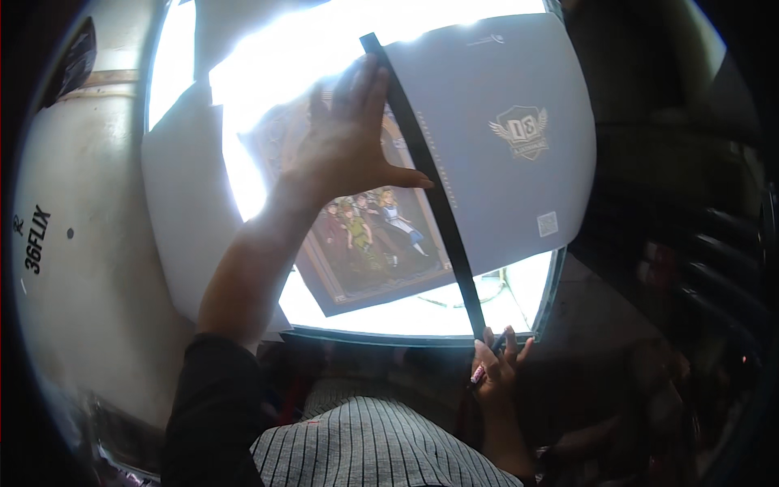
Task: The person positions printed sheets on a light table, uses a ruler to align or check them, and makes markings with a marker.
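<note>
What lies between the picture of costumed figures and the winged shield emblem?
In the head view, a long black strip runs slantwise between them, the thumb of the left hand meeting it, and small pale lettering follows its right edge.

The person's left hand (pixel 345 134) lies forward, palm down, thumb (pixel 408 176) spread from the fingers (pixel 373 85); the right hand (pixel 498 371) sits nearer, fingers bent.

A light table (pixel 523 304) glows white beneath the left hand (pixel 345 150) and just ahead of the right hand (pixel 497 369); a pale, marked surface (pixel 89 187) spreads to their left, and deep shadow (pixel 673 178) darkens the room to their right.
</note>
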The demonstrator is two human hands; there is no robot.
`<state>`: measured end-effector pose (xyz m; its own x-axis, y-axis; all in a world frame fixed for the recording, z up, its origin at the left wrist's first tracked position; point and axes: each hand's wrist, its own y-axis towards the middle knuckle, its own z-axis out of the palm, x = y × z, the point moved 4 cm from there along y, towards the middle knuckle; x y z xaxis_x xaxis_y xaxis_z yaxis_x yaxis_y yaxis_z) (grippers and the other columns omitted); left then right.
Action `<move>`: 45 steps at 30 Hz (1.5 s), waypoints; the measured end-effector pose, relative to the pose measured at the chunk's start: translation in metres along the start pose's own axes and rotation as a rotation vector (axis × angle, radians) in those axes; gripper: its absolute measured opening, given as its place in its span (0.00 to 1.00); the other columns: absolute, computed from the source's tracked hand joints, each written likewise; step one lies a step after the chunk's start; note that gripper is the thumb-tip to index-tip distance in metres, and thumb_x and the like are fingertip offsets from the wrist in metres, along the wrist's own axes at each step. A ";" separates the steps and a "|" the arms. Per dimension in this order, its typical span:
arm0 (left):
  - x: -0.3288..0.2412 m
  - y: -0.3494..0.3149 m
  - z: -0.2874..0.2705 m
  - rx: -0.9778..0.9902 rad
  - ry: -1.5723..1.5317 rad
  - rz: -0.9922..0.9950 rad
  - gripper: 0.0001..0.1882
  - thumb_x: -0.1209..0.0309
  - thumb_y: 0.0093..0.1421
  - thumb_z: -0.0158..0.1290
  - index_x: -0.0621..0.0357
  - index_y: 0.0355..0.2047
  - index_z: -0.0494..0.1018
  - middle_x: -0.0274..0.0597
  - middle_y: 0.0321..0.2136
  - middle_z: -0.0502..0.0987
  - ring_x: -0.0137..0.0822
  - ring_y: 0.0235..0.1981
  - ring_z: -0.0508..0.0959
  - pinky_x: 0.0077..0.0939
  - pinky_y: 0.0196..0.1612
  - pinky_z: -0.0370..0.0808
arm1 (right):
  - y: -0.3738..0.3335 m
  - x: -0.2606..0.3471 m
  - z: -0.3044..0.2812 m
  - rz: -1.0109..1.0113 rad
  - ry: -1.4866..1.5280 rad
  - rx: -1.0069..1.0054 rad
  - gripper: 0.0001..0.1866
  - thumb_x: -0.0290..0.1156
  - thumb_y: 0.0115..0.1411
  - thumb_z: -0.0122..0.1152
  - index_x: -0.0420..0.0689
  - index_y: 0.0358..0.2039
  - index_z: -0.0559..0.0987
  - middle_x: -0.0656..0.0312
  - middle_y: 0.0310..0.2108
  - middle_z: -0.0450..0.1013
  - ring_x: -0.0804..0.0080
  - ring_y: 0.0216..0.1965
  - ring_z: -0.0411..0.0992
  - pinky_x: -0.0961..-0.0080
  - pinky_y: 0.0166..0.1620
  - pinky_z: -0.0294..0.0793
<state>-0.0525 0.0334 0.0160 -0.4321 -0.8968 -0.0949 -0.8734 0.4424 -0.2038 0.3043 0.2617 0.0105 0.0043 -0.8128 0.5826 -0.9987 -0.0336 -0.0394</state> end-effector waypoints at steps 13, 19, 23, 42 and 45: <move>-0.005 0.002 -0.003 0.120 -0.018 -0.068 0.80 0.23 0.35 0.62 0.66 0.72 0.37 0.59 0.73 0.36 0.52 0.75 0.32 0.63 0.72 0.35 | 0.203 -0.012 -0.055 -0.233 0.098 -0.359 0.14 0.28 0.60 0.64 0.44 0.47 0.78 0.58 0.42 0.78 0.61 0.51 0.76 0.39 0.69 0.48; -0.007 -0.001 -0.017 0.138 -0.046 -0.093 0.79 0.26 0.36 0.64 0.65 0.72 0.37 0.58 0.73 0.38 0.52 0.75 0.34 0.62 0.73 0.37 | 0.369 0.047 -0.004 -0.305 0.256 -0.359 0.08 0.36 0.59 0.66 0.50 0.38 0.83 0.65 0.40 0.81 0.65 0.49 0.77 0.41 0.69 0.47; -0.012 -0.001 -0.023 0.122 -0.077 -0.094 0.76 0.28 0.38 0.64 0.63 0.72 0.38 0.56 0.73 0.40 0.50 0.75 0.36 0.63 0.73 0.39 | 0.419 0.052 0.026 -0.393 0.152 -0.311 0.09 0.41 0.61 0.62 0.52 0.37 0.83 0.68 0.37 0.80 0.66 0.46 0.77 0.42 0.68 0.50; -0.010 0.000 -0.023 0.152 -0.081 -0.096 0.76 0.29 0.39 0.65 0.64 0.72 0.37 0.56 0.73 0.40 0.52 0.75 0.36 0.63 0.73 0.39 | 0.423 0.060 0.031 -0.333 0.218 -0.253 0.09 0.41 0.60 0.62 0.52 0.35 0.83 0.70 0.35 0.81 0.67 0.47 0.76 0.42 0.66 0.50; -0.014 0.003 -0.023 0.116 -0.099 -0.076 0.77 0.29 0.38 0.66 0.64 0.72 0.38 0.57 0.73 0.40 0.52 0.75 0.37 0.63 0.73 0.40 | 0.410 0.053 0.025 -0.362 0.150 -0.288 0.09 0.41 0.60 0.62 0.52 0.35 0.83 0.71 0.35 0.81 0.67 0.47 0.76 0.41 0.66 0.49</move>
<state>-0.0542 0.0473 0.0387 -0.3366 -0.9263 -0.1693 -0.8683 0.3748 -0.3248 -0.1035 0.1900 0.0049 0.3678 -0.6849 0.6289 -0.9082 -0.1192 0.4013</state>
